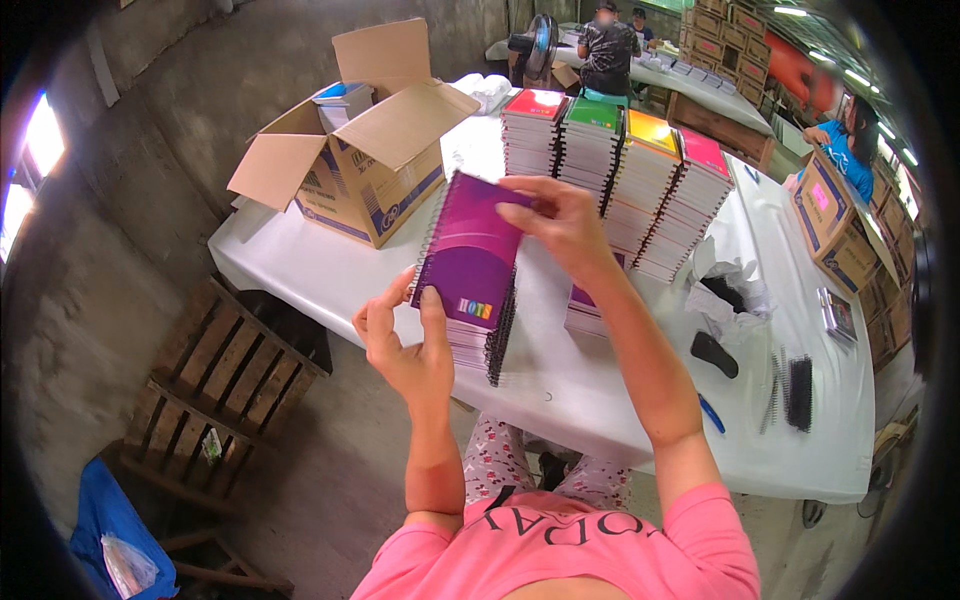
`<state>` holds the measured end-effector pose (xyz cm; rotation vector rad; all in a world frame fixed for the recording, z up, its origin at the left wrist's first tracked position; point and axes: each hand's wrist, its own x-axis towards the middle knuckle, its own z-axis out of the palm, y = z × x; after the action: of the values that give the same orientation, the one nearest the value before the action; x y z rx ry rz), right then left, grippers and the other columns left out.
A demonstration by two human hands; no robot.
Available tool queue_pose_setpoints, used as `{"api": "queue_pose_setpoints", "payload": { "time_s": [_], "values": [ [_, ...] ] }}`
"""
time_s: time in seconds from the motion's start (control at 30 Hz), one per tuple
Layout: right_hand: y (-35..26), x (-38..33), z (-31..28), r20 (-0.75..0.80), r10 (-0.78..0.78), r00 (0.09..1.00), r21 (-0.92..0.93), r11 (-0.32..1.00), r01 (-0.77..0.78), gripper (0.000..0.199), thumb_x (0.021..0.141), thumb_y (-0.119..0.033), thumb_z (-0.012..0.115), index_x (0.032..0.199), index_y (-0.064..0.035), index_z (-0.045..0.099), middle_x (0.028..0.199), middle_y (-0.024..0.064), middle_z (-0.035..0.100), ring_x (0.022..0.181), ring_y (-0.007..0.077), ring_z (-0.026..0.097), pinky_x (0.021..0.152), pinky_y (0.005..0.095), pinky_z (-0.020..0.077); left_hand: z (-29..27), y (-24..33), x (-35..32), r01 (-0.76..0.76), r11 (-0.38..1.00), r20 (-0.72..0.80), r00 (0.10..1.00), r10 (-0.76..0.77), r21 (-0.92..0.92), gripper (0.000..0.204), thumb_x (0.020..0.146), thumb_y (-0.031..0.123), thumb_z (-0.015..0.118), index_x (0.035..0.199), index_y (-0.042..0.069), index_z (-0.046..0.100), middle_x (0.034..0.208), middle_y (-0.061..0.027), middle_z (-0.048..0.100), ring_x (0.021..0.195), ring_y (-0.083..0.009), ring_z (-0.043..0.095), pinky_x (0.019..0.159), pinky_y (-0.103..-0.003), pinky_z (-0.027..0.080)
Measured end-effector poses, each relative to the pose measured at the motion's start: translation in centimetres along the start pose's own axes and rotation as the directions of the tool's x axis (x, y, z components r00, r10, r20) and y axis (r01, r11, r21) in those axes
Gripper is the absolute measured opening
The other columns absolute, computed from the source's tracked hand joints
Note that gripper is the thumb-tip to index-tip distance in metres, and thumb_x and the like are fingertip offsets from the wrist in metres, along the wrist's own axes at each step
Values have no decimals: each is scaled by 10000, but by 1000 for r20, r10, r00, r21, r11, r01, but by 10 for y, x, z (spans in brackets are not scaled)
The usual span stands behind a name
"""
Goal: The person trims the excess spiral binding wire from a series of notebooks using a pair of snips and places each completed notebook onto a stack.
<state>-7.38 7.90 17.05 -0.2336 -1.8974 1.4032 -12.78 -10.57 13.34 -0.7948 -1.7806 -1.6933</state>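
Note:
A purple spiral notebook point(470, 245) is held up between my two hands, above a stack of wire-bound notebooks point(470, 345) on the table. At its lower left corner, by the coil, my left hand point(405, 340) pinches it with thumb and fingertips. My right hand point(560, 225) grips the upper right edge, thumb on the cover. Partly hidden by my right forearm, another purple notebook stack point(585, 312) lies to the right. Beyond it stand tall stacks of notebooks with red point(533, 135), green point(592, 145), yellow point(645, 170) and pink point(700, 190) covers.
An open cardboard box point(370, 190) with notebooks inside stands at the table's left. On the white table point(800, 470) to the right lie black binding coils point(798, 395), a blue-handled tool point(711, 412), a black pad point(714, 355) and crumpled plastic point(725, 300). Wooden pallets point(220, 375) stand left. Other people work behind.

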Motion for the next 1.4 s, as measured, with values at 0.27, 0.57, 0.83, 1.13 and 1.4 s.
{"api": "queue_pose_setpoints", "payload": {
  "time_s": [0.27, 0.57, 0.83, 1.13, 1.4],
  "values": [
    [86, 12, 30, -103, -353, 930, -660, 724, 202, 246, 857, -217, 601, 1072, -123, 673, 1091, 114, 605, 959, 224, 596, 863, 299, 451, 30, -58, -13, 183, 950, 93, 982, -165, -253, 299, 962, 252, 465, 1107, 30, 602, 1125, -127, 571, 1094, -193, 511, 943, -303, 375],
    [93, 3, 62, -292, 55, 955, 198, 980, 4, 311, 947, -242, 510, 1168, -29, 559, 908, 41, 588, 823, 78, 533, 724, 209, 432, 49, -64, -15, 247, 891, 80, 969, -235, -381, 483, 1007, 367, 327, 1117, -35, 570, 1115, -146, 596, 1038, -227, 553, 937, -342, 406],
    [83, -3, 63, -282, 52, 958, 126, 992, -17, 416, 887, -333, 577, 1212, -78, 525, 1066, 143, 537, 992, 230, 520, 883, 344, 394, 62, -64, -16, 248, 908, -33, 961, -275, -338, 598, 988, 489, 294, 1129, -33, 549, 1094, -122, 600, 954, -207, 593, 833, -299, 470],
    [142, -97, -101, -653, 339, 677, -449, 547, -706, 682, 706, -485, 726, 1194, -50, 530, 1058, 188, 621, 992, 309, 600, 817, 417, 466, -10, -5, -10, -217, 840, -512, 855, -82, -497, 486, 978, 436, 291, 1192, 31, 453, 1252, -122, 489, 1151, -261, 486, 941, -420, 382],
    [145, -118, -165, -544, 397, 740, -358, 687, -632, 365, 708, -282, 773, 892, 10, 652, 773, 131, 676, 724, 221, 659, 688, 328, 489, 39, 43, -82, -225, 598, 191, 812, 551, -769, 338, 842, 305, 592, 1087, 84, 522, 1024, -121, 520, 936, -284, 567, 799, -414, 486]
  ]
}}
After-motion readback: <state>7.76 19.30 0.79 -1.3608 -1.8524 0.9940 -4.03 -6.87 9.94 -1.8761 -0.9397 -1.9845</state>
